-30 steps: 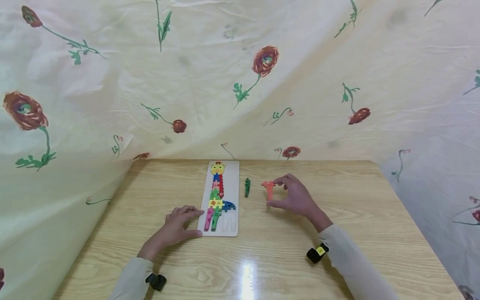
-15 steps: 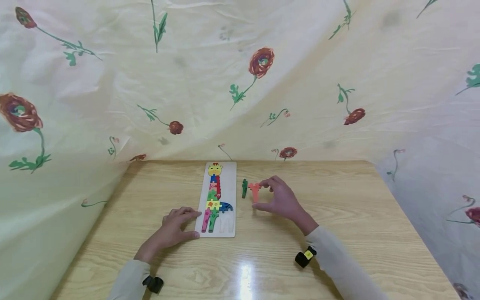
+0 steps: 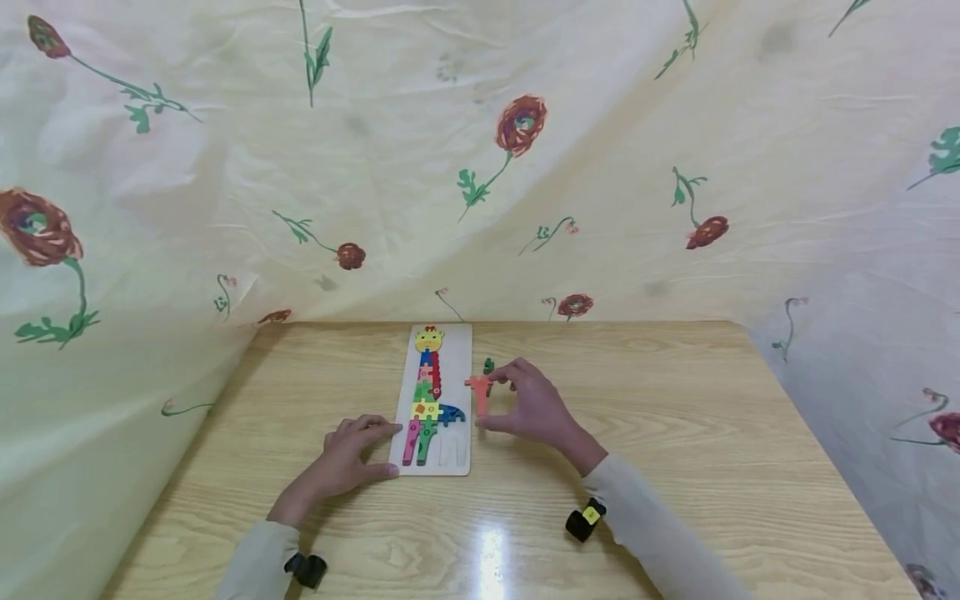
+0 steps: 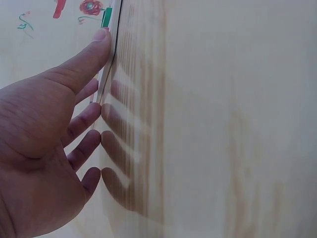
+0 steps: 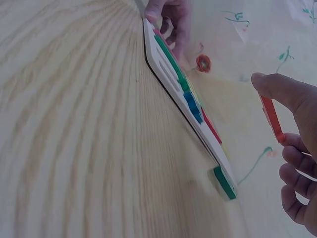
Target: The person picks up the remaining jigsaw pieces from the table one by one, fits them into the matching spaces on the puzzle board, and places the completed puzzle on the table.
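Observation:
A white puzzle board (image 3: 456,367) with a giraffe built from coloured pieces lies on the wooden table. My left hand (image 3: 348,454) rests at the board's left edge, its thumb and fingertips touching it; the left wrist view shows this hand's fingers (image 4: 84,148) fairly straight. My right hand (image 3: 534,407) pinches an orange-red puzzle piece (image 3: 481,397) between thumb and finger, at the board's right edge. In the right wrist view the piece (image 5: 271,118) is held apart from the board. A green puzzle piece (image 3: 489,365) lies just right of the board, partly hidden.
Two leg-shaped outlines (image 3: 452,450) show at the board's lower right, below the blue piece (image 3: 452,413). Behind the wooden table (image 3: 675,392) hangs a flowered cloth (image 3: 405,167), which also covers both sides. A bright reflection lies at the front.
My right hand has moved left with the orange-red piece, from right of the green piece to the board's right edge. The left hand stays at the board; the view shifted slightly.

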A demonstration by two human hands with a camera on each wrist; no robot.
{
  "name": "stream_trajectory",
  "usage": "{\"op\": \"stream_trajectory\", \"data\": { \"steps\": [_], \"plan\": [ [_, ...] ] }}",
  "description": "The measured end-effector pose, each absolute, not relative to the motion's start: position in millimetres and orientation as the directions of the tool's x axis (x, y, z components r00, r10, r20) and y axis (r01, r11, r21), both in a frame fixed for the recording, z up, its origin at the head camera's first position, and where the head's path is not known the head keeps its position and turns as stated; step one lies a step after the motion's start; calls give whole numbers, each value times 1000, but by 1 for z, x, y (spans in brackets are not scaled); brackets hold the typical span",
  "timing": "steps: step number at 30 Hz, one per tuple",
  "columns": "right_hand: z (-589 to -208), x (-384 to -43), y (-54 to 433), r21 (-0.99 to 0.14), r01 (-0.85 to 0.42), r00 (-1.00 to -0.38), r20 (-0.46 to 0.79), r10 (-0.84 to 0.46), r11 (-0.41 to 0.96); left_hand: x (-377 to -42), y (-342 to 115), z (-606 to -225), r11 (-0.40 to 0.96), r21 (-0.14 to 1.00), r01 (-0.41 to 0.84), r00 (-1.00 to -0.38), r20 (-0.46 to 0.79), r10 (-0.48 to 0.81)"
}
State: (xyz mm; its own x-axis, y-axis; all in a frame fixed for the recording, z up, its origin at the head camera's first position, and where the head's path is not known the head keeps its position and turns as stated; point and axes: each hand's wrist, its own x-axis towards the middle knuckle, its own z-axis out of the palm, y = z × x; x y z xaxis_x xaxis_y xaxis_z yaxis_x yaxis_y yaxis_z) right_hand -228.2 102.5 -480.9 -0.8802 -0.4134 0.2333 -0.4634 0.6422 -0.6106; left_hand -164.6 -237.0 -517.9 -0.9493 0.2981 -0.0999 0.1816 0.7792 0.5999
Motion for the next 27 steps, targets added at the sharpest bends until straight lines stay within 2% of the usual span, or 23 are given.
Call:
{"op": "stream_trajectory", "data": {
  "steps": [16,27],
  "plan": [
    [-490,-212,67,-650,-397,-908,176,-380,647,-164,-238,-518,775,602,194,-947,-93,309],
    [-501,-206,56,-607,-413,-900,155,-408,679,-166,-239,-520,774,603,194,-945,-98,313]
  ]
}}
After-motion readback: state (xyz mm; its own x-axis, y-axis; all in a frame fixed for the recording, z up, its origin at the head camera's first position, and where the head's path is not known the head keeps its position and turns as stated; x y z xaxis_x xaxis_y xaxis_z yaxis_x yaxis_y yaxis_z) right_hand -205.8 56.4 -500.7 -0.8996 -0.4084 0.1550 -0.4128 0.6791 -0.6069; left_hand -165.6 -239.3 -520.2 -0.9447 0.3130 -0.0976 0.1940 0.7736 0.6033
